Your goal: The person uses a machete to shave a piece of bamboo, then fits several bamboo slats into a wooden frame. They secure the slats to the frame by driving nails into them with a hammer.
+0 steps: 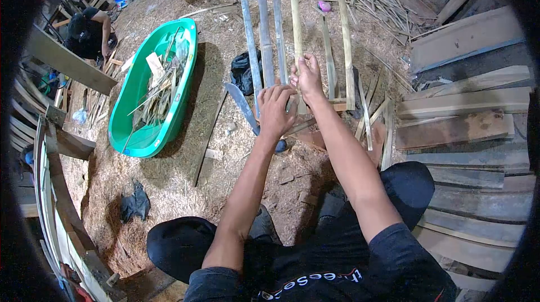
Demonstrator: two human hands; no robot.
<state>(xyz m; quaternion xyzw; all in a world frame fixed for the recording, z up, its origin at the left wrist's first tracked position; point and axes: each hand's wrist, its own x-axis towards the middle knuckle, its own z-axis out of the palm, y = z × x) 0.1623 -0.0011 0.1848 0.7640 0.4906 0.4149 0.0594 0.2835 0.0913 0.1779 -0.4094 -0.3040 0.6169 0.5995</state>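
Several long split bamboo strips lie side by side in front of me, their near ends on a wooden block [339,105]. My right hand [308,79] is closed around a pale yellow bamboo strip [296,21]. Just left of it, my left hand [275,109] lies with fingers apart over the near ends of the greyer strips, such as the grey bamboo strip [265,32]. Its fingertips partly hide what they touch. A machete-like blade [241,104] lies left of my left hand. Another pale strip [345,37] is to the right.
A green plastic tub [118,125] with wood scraps stands to the left. A black plastic bag [242,74] lies behind the blade. Stacked boards [467,102] line the right side. Another person [87,32] crouches at upper left. Curved slats [62,229] stand at lower left.
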